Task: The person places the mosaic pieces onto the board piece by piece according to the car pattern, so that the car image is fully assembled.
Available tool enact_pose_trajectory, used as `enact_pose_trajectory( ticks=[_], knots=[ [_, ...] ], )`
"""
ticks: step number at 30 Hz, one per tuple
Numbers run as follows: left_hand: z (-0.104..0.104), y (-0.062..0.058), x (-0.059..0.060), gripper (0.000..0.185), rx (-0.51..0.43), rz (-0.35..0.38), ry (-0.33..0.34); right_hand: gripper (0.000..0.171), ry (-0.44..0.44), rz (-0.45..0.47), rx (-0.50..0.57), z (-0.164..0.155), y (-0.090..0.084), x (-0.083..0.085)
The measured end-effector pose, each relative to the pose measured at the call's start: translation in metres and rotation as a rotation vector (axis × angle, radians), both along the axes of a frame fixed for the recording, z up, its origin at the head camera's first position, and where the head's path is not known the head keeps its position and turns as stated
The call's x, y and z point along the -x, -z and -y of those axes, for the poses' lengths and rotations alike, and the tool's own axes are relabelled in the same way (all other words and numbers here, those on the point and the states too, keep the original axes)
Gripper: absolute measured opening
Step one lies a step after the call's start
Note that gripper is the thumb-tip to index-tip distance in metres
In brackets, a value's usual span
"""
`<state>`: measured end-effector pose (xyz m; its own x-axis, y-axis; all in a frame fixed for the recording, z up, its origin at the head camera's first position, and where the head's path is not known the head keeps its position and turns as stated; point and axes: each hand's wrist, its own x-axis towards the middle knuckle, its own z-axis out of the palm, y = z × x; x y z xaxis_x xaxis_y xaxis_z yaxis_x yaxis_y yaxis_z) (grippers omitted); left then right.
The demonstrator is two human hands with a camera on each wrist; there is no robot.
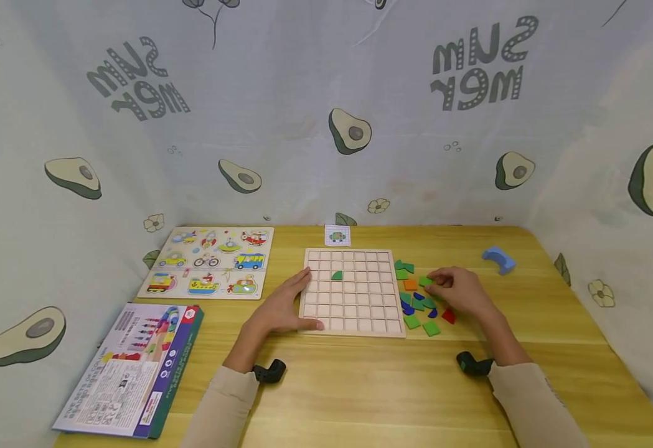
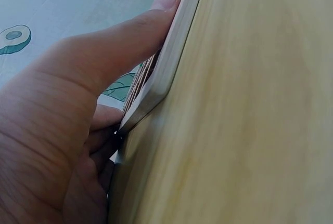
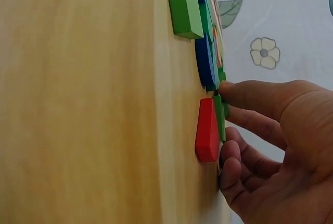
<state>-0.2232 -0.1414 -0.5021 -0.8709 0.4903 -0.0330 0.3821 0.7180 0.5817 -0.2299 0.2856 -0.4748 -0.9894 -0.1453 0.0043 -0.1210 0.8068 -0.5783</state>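
A wooden grid board (image 1: 360,305) lies in the middle of the table, with one green piece (image 1: 337,275) set in a cell. My left hand (image 1: 281,308) rests on the board's near left corner. Its thumb (image 2: 119,37) lies straight along the board's edge (image 2: 171,57). Right of the board is a pile of green, blue, orange and red pieces (image 1: 418,302). My right hand (image 1: 457,289) is over that pile, and its thumb and curled fingers (image 3: 244,125) pinch a green piece (image 1: 426,281). A red piece (image 3: 207,130) lies just beside those fingers.
A vehicle peg puzzle (image 1: 211,262) lies at the back left, and a printed box (image 1: 130,367) at the front left. A small picture card (image 1: 337,235) stands behind the board. A blue arch block (image 1: 498,259) sits at the back right. Avocado-print cloth walls the table (image 1: 360,386).
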Motion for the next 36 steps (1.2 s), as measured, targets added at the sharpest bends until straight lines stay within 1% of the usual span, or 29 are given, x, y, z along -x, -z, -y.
enact_pose_trajectory(
  ticks=[7, 13, 19, 23, 30, 36],
  knots=[
    [0.001, -0.001, 0.001, 0.121, -0.001, -0.004, 0.008, 0.038, 0.022, 0.002, 0.012, 0.001, -0.001, 0.001],
    [0.002, -0.002, 0.002, 0.12, -0.007, -0.004, 0.007, 0.038, 0.024, -0.009, 0.019, 0.009, -0.006, -0.002],
    [0.002, -0.001, 0.001, 0.119, -0.008, -0.007, 0.01, 0.036, -0.008, -0.04, 0.04, 0.025, -0.009, 0.001],
    [0.002, -0.001, 0.001, 0.119, -0.003, -0.007, 0.011, 0.038, -0.029, -0.041, 0.063, 0.036, -0.009, 0.005],
    [0.002, 0.001, 0.002, 0.119, 0.0, -0.004, 0.012, 0.034, -0.081, -0.042, 0.108, 0.059, -0.011, 0.009],
    [0.002, 0.001, 0.002, 0.12, 0.003, -0.003, 0.011, 0.031, -0.132, -0.067, 0.108, 0.076, -0.012, 0.012]
  ],
)
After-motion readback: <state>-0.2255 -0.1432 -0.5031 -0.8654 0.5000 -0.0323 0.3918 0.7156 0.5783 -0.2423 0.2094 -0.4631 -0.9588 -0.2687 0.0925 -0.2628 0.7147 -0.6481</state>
